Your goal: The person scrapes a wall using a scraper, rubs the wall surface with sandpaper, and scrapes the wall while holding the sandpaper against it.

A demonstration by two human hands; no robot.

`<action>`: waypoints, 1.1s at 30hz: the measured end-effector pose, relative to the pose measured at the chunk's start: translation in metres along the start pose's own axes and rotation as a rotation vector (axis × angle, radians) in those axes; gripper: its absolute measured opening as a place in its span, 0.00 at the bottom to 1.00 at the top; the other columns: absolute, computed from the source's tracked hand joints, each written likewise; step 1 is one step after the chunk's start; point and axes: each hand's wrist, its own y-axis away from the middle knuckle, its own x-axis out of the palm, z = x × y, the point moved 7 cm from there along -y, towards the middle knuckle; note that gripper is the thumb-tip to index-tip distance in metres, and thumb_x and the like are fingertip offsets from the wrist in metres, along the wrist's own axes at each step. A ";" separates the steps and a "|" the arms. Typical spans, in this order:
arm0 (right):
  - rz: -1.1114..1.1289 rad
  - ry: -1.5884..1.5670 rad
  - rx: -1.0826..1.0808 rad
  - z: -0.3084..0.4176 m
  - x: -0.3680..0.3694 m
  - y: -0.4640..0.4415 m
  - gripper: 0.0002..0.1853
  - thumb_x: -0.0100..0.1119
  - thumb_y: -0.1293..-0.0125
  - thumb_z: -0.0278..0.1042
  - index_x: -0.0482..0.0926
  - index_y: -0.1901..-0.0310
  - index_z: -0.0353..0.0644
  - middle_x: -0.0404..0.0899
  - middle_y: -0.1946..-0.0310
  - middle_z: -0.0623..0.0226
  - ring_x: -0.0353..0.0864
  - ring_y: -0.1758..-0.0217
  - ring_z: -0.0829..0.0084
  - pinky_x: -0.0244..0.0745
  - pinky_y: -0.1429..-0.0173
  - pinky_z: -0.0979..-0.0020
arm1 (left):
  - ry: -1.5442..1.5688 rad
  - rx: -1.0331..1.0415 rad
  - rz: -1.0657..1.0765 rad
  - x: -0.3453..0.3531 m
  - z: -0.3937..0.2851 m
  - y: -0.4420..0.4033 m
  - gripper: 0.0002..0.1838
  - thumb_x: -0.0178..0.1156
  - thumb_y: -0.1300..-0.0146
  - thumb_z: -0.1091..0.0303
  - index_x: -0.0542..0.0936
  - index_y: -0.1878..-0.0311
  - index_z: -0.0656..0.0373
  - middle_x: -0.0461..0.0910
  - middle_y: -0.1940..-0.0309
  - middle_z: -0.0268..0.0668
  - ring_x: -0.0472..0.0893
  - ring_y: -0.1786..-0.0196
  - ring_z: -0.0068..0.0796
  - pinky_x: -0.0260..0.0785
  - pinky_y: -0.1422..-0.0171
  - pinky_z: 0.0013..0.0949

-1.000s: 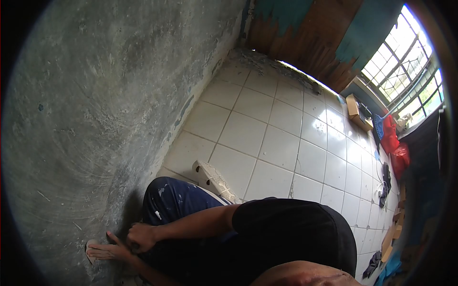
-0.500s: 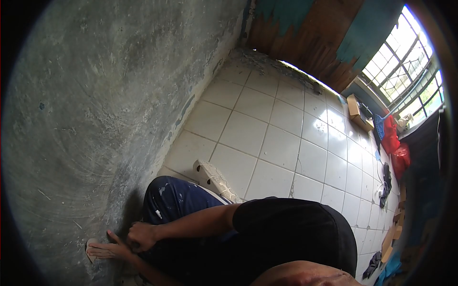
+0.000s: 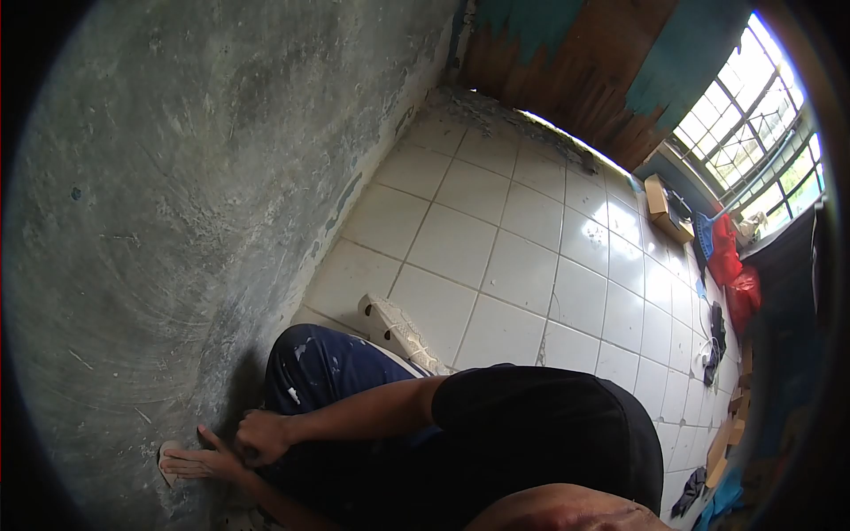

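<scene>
My left hand (image 3: 202, 464) is against the grey wall (image 3: 142, 265) at the lower left, its fingers straight and the thumb spread away. Beneath those fingers, a flat beige piece with a rounded edge (image 3: 165, 467) is pressed to the wall; what it is made of I cannot tell. My right hand (image 3: 263, 437) is closed in a fist just beside the left wrist. Something dark shows at the underside of that fist, too hidden to name. A bent knee in paint-spotted navy trousers (image 3: 323, 367) is close to the wall above both hands.
White floor tiles (image 3: 443, 234) stretch along the wall. Near the knee lies a cream slab with dark holes (image 3: 398, 334). A peeling wooden panel (image 3: 584, 62) stands at the back. To the right are a barred window (image 3: 744, 106), a cardboard box (image 3: 664, 212) and red bags (image 3: 739, 283).
</scene>
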 end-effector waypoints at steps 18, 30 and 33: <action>0.047 0.026 0.003 -0.002 0.004 -0.001 0.11 0.68 0.51 0.45 0.84 0.76 0.46 0.84 0.76 0.62 0.85 0.66 0.55 0.74 0.51 0.54 | -0.012 0.032 -0.010 0.001 0.002 0.002 0.52 0.58 0.35 0.34 0.53 0.22 0.65 0.46 0.21 0.59 0.47 0.20 0.61 0.44 0.23 0.67; 0.038 0.023 0.009 -0.001 0.002 0.000 0.11 0.68 0.50 0.44 0.84 0.75 0.46 0.85 0.75 0.62 0.85 0.66 0.55 0.74 0.51 0.55 | -0.007 0.005 0.037 0.002 0.002 0.001 0.53 0.57 0.35 0.33 0.51 0.21 0.65 0.43 0.21 0.59 0.45 0.19 0.60 0.43 0.22 0.67; 0.040 0.027 0.014 -0.001 0.001 -0.001 0.11 0.68 0.50 0.44 0.84 0.75 0.46 0.85 0.76 0.62 0.85 0.66 0.55 0.74 0.51 0.54 | -0.004 0.017 0.020 0.001 0.000 0.000 0.53 0.58 0.35 0.34 0.52 0.21 0.64 0.43 0.21 0.59 0.45 0.19 0.60 0.42 0.22 0.66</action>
